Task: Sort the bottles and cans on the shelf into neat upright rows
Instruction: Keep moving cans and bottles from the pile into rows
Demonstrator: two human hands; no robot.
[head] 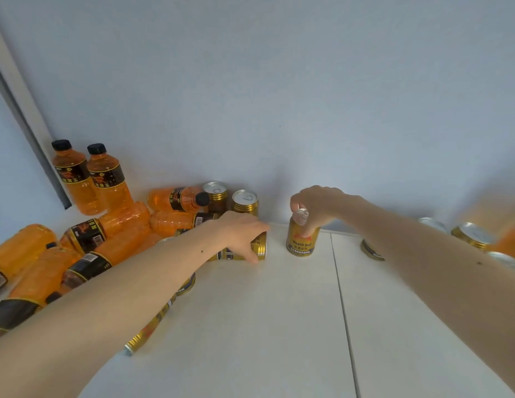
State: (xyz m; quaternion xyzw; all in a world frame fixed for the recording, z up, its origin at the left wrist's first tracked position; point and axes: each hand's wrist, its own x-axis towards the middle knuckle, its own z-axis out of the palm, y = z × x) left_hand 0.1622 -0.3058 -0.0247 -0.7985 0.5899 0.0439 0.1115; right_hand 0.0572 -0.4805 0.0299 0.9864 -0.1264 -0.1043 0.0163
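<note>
bottles and cans lie mixed on the white shelf [279, 326], most of them still down on their sides. the right hand [315, 208] pinches the top rim of one upright gold can [301, 239] near the back wall, fingers curled down over its lid, thumb on the near side of the rim. the left hand [242, 232] curls over a gold can lying on its side [257, 248], just left of the upright one and apart from it. behind the left hand two more cans [244, 201] stand upright against the wall, side by side. under and beside the left forearm at least two further cans lie tipped; one long view of a can side [148, 328] shows near the shelf's front edge. to the right of the right forearm four cans [470, 234] show in part, blurred by the lens edge; whether each stands or lies cannot be told. at the far left two orange bottles [89, 179] with black caps stand upright in the back corner, touching each other. in front of them about seven orange bottles [112, 228] lie in a heap, labels turned every way, some resting on others. a thin seam [341, 297] runs front to back across the shelf between the two arms. the pale blue wall [279, 96] closes the back.
</note>
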